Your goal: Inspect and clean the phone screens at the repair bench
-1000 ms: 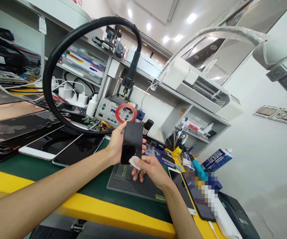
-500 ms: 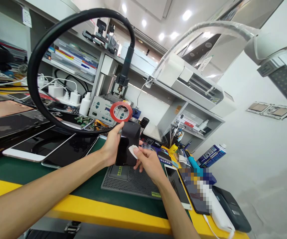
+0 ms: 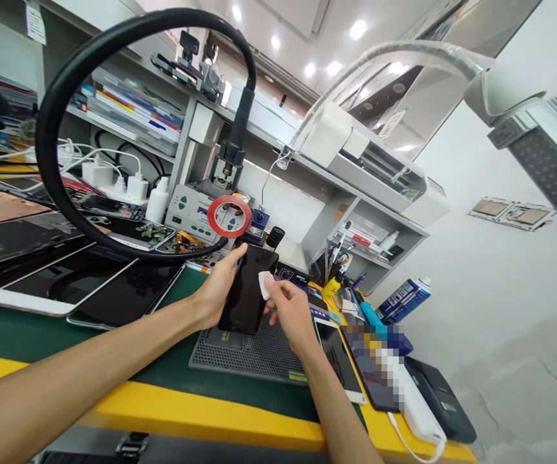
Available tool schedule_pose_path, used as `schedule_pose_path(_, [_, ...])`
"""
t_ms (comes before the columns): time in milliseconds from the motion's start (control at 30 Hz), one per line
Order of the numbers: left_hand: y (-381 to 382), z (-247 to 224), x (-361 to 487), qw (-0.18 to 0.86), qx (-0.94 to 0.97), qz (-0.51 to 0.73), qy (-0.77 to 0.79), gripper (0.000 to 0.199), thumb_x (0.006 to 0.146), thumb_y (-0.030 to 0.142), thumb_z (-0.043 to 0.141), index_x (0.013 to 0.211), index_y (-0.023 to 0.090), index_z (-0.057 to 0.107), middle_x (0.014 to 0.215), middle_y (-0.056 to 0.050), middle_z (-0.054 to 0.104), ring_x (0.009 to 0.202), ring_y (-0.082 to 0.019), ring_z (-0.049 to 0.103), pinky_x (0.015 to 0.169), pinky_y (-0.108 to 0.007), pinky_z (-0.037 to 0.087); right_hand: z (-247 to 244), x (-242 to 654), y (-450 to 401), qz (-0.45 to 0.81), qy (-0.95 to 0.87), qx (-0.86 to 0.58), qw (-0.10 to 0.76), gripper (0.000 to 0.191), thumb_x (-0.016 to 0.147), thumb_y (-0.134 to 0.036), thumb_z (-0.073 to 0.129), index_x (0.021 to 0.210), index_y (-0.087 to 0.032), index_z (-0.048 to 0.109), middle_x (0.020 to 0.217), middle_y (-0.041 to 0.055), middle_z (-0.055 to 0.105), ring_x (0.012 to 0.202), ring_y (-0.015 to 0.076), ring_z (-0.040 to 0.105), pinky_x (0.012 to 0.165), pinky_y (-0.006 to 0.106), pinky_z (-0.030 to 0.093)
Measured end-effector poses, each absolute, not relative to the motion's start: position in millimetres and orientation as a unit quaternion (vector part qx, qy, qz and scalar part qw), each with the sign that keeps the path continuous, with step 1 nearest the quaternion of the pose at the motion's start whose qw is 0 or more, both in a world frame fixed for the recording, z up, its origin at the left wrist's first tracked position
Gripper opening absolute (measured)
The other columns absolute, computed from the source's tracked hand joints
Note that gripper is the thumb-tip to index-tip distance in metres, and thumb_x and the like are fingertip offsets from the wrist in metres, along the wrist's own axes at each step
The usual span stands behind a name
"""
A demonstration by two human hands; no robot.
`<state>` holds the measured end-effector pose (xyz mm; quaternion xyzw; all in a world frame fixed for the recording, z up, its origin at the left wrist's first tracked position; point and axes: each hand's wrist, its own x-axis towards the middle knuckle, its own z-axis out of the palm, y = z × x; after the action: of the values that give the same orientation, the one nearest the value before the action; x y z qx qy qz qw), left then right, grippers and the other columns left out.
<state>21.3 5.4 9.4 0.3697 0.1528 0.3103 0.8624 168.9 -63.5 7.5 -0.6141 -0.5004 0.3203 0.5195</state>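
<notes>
A black smartphone [image 3: 245, 298] is held tilted up above the bench, its dark screen facing me. My left hand [image 3: 216, 289] grips it along the left edge, thumb near the upper corner; the fingers behind are hidden. Between the thumb and fingers of my right hand [image 3: 289, 309] is a small white wipe [image 3: 264, 285], which lies against the right side of the screen. Other fingers of that hand curl by the phone's right edge. Below the phone, a grey perforated mat [image 3: 263, 361] rests on the green bench mat [image 3: 162, 361].
Dark-screened panels, one a white-framed tablet [image 3: 41, 287], lie on the left. A black hose [image 3: 46, 129] loops over them. Behind stand a grey control box [image 3: 182, 209] and a roll of red tape [image 3: 213, 222]. To the right are a white phone [image 3: 339, 361] and a spray can [image 3: 404, 299].
The wipe has moved up and right across the screen with my right hand. The phone has tilted slightly clockwise, and the whole view has shifted a little.
</notes>
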Motion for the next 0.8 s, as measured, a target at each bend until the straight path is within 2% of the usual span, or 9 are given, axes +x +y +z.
schedule_pose_path(133, [4.9,8.7,23.1,0.864,0.393,0.288,0.126,0.067,0.083,0.074,0.049,0.102,0.013,0.071,0.078,-0.012,0.073,0.062,-0.023,0.067,0.059,-0.033,0.054,6.3,168.9,-63.1,0.307,-0.501,-0.605,0.538,0.049,0.082,-0.063,0.065,0.078,-0.014,0.059,0.053,-0.0029,0.054,0.046,0.0086,0.055,0.039,0.016,0.038])
schedule_pose_path(367, [-2.3,11.6,23.9,0.871,0.405,0.255,0.109,0.069,0.085,0.074,0.044,0.100,0.011,0.069,0.080,-0.015,0.073,0.069,-0.027,0.070,0.068,-0.038,0.058,4.5,170.8,-62.0,0.307,-0.476,-0.579,0.586,0.051,0.082,-0.065,0.065,0.074,-0.016,0.054,0.053,-0.0043,0.052,0.040,0.0114,0.056,0.038,0.020,0.038])
schedule_pose_path(533, [-8.5,16.3,22.2,0.868,0.423,0.230,0.117,0.073,0.087,0.074,0.037,0.098,0.009,0.069,0.077,-0.015,0.072,0.062,-0.023,0.068,0.061,-0.034,0.056,8.4,175.9,-62.7,0.270,-0.459,-0.593,0.604,0.054,0.081,-0.067,0.065,0.073,-0.015,0.057,0.056,-0.0018,0.054,0.044,0.0084,0.051,0.043,0.020,0.040])
schedule_pose_path(667, [-12.1,19.4,21.4,0.862,0.436,0.223,0.133,0.075,0.088,0.075,0.033,0.098,0.010,0.069,0.074,-0.014,0.071,0.059,-0.022,0.066,0.060,-0.034,0.056,13.2,177.4,-64.9,0.264,-0.449,-0.607,0.601,0.057,0.079,-0.073,0.063,0.078,-0.015,0.060,0.066,0.0013,0.061,0.046,0.0100,0.053,0.044,0.022,0.041])
schedule_pose_path(800, [-14.7,18.4,23.0,0.865,0.436,0.208,0.138,0.080,0.085,0.080,0.031,0.089,0.010,0.069,0.072,-0.013,0.069,0.057,-0.020,0.064,0.060,-0.033,0.056,11.8,177.1,-65.7,0.271,-0.446,-0.609,0.597,0.058,0.078,-0.076,0.061,0.078,-0.017,0.058,0.060,-0.0005,0.057,0.041,0.0114,0.050,0.039,0.024,0.037])
